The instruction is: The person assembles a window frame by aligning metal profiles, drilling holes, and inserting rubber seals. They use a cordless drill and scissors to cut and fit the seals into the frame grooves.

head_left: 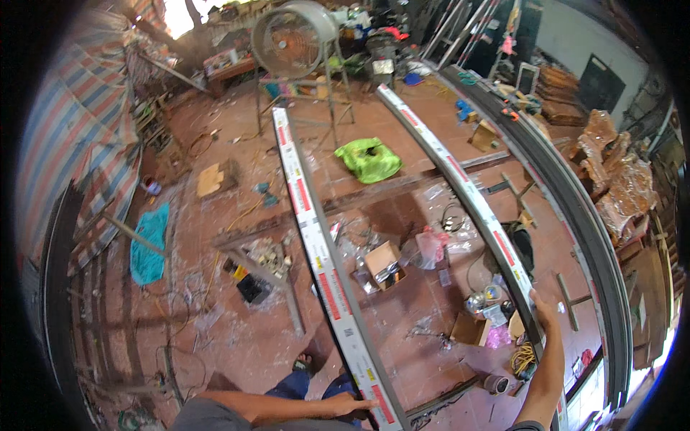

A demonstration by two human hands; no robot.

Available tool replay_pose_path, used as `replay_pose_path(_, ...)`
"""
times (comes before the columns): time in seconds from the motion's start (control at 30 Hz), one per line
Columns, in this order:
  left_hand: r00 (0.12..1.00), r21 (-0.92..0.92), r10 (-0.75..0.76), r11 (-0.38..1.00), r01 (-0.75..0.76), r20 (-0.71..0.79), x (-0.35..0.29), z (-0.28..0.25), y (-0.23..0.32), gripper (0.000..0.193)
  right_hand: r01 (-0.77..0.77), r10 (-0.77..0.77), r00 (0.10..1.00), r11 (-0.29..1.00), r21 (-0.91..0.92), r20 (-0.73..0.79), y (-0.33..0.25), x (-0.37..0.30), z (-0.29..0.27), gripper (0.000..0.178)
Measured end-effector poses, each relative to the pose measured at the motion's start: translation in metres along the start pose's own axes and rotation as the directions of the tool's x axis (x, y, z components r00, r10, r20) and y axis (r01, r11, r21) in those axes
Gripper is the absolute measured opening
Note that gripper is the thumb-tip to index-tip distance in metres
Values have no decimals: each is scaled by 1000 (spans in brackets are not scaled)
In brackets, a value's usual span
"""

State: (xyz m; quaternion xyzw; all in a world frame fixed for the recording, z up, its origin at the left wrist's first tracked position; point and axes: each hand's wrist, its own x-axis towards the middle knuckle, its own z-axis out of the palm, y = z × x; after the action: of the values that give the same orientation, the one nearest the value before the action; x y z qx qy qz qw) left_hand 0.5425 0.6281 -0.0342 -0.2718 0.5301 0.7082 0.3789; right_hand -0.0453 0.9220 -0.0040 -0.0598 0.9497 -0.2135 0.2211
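Observation:
Two long dark metal profiles run away from me, each faced with white protective film bearing red and yellow printed patches. At the lower edge my left hand (351, 405) grips the side of the left profile (316, 244) near its close end. My right hand (545, 310), arm stretched forward, is closed on the outer edge of the right profile (471, 192). Its fingertips are partly hidden by the profile. Both profiles lie roughly side by side with a wide gap between them, above the tiled floor.
A large drum fan (291, 43) on a stand is at the back. Between the profiles lie a lime-green bag (369, 159) and an open cardboard box (384, 264). More dark profiles (575, 194) are stacked at the right; a teal bag (149, 244) lies left.

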Motion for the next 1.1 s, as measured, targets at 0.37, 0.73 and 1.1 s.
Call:
replay_pose_path(0.37,943,590,305,789,-171,-134,38,-114,-114,94,471,-560,710,828,-302,-426,-115,-106,73,67)
replay_pose_path(0.73,459,-62,-167,970,234,-873,-191,-408,-480,44,657,-704,700,702,-274,-124,-463,-306,394,78)
replay_pose_path(1.1,403,-352,-271,925,-142,-874,-304,-495,-587,45,83,-356,808,858,-507,-469,-510,-300,458,83)
